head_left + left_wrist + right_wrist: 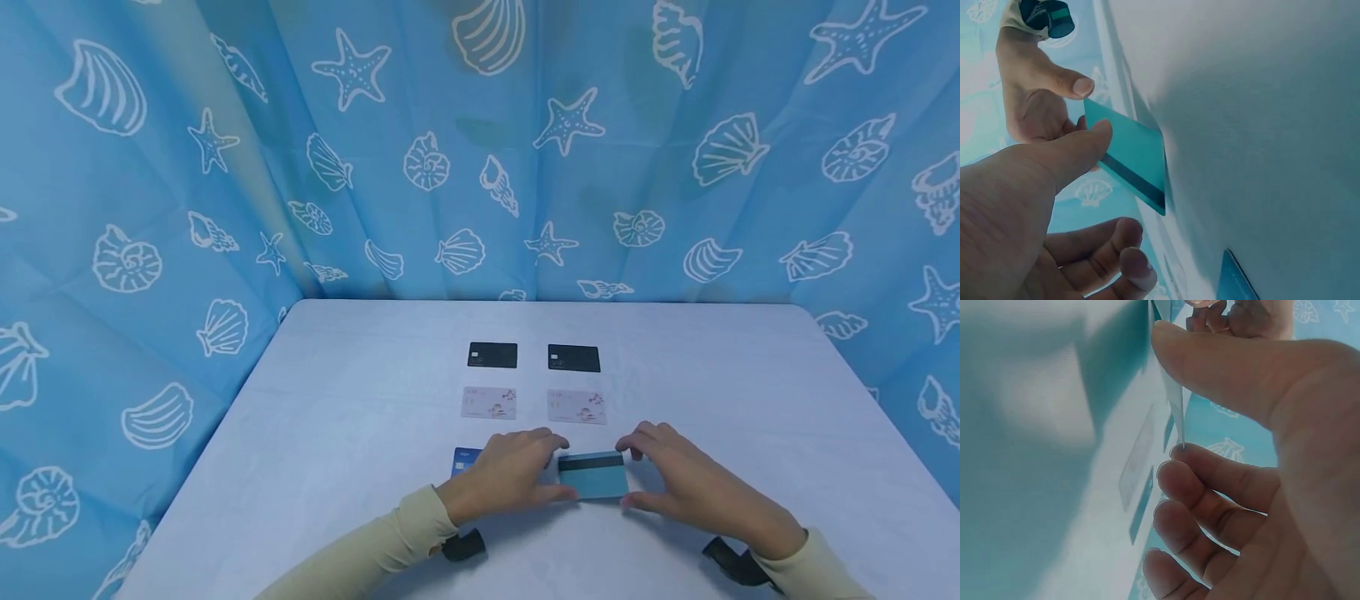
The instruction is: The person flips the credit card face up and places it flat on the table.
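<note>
A teal bank card (593,477) with a dark magnetic stripe along its far edge is held between both hands close over the table. My left hand (517,471) grips the card's left end, its thumb on the face in the left wrist view. At the opposite end my right hand (671,477) holds it, thumb at the near corner and index finger at the far one. In the right wrist view the card (1175,403) shows almost edge-on, between thumb and index fingertip. A blue card (463,458) lies partly hidden behind the left hand.
Two black cards (492,355) (573,358) lie side by side farthest back. In front of them are two pale pink cards (489,402) (577,407) with a floral print. The white table (337,375) meets a blue seashell curtain (420,125) at its back edge.
</note>
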`<action>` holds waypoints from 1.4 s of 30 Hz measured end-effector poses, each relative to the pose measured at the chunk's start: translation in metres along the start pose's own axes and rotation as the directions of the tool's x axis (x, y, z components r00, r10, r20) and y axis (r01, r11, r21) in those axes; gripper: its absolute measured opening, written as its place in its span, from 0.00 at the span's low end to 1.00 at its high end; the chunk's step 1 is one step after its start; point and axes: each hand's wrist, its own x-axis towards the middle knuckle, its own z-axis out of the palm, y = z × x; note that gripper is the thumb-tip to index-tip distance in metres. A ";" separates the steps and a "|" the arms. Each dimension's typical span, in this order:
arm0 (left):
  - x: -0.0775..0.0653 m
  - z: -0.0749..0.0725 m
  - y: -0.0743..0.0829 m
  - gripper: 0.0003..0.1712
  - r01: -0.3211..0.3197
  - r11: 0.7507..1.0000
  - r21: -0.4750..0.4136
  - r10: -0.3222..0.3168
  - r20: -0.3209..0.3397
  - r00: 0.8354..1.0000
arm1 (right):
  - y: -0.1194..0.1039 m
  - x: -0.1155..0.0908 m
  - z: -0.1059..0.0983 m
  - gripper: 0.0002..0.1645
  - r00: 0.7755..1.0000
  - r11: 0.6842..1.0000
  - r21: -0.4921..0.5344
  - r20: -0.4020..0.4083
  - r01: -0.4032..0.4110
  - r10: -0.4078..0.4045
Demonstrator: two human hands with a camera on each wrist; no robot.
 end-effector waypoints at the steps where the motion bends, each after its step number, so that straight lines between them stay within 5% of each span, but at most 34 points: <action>1: 0.000 0.000 0.000 0.39 -0.006 1.000 -0.004 0.006 -0.002 1.000 | -0.001 0.000 -0.001 0.39 1.000 1.000 0.000 -0.001 0.001 -0.001; 42: 0.012 0.001 0.029 0.39 -0.072 0.997 0.024 0.074 -0.064 0.995 | -0.022 -0.007 -0.014 0.39 0.997 0.999 -0.015 -0.066 0.036 -0.037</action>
